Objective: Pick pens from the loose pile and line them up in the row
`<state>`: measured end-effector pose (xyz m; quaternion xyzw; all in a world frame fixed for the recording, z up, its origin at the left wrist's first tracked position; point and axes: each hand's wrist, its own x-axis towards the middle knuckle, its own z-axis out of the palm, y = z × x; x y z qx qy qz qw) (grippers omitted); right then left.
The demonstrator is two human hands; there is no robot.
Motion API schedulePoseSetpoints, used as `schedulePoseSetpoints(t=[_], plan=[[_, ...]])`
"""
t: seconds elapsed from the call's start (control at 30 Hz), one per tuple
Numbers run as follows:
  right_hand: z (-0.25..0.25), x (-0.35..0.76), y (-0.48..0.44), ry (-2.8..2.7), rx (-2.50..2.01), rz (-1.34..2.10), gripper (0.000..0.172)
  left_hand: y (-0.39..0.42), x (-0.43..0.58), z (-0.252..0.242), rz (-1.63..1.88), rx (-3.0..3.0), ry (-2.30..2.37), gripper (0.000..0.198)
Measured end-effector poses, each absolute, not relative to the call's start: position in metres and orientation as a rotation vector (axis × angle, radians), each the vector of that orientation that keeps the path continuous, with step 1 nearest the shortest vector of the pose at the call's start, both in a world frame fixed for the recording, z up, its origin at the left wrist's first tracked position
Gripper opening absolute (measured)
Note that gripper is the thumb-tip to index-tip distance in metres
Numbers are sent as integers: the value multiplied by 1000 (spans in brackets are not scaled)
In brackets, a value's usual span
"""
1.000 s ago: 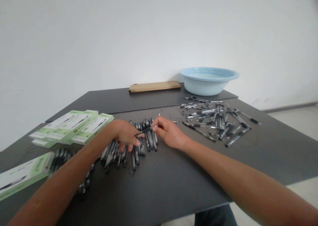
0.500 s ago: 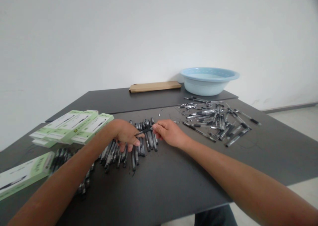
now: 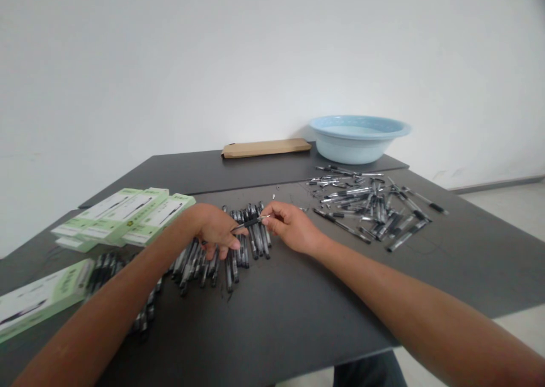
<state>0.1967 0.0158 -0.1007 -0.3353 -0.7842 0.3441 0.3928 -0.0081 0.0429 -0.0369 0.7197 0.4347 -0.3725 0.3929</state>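
Note:
Both hands meet over the middle of a dark table (image 3: 298,313). My left hand (image 3: 215,228) is closed on the black barrel of a pen (image 3: 248,223), which it holds just above a heap of assembled black pens (image 3: 204,259). My right hand (image 3: 289,226) pinches the pen's pale tip end between thumb and fingers. To the right lies a scattered pile of loose pen parts (image 3: 368,205).
Green and white pen boxes (image 3: 128,212) lie at the left, and another box (image 3: 38,299) sits near the left edge. At the back are a light blue basin (image 3: 357,137) and a flat brown envelope (image 3: 266,147). A white wall stands behind.
My right hand slid along the pen toward my left hand, then drew back slightly, so the pale tip shows again. My left hand has stayed put.

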Motion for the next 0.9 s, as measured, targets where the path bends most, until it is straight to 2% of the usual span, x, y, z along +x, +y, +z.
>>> schedulePoseSetpoints(t=[0.17, 0.37, 0.43, 0.57, 0.9], plan=[[-100, 198, 15, -2017, -850, 802, 9, 43, -9, -36, -916, 1829, 1122, 70], [-100, 197, 15, -2019, -869, 900, 22, 41, -7, -33, -922, 1830, 1138, 54], [-98, 197, 15, -2013, -874, 915, 23, 40, -6, -33, -916, 1834, 1142, 53], [-98, 197, 18, -2039, -943, 909, 36, 40, -6, -35, -912, 1812, 1158, 56], [-100, 196, 17, -1982, -882, 916, 16, 40, -7, -35, -918, 1831, 1128, 54]])
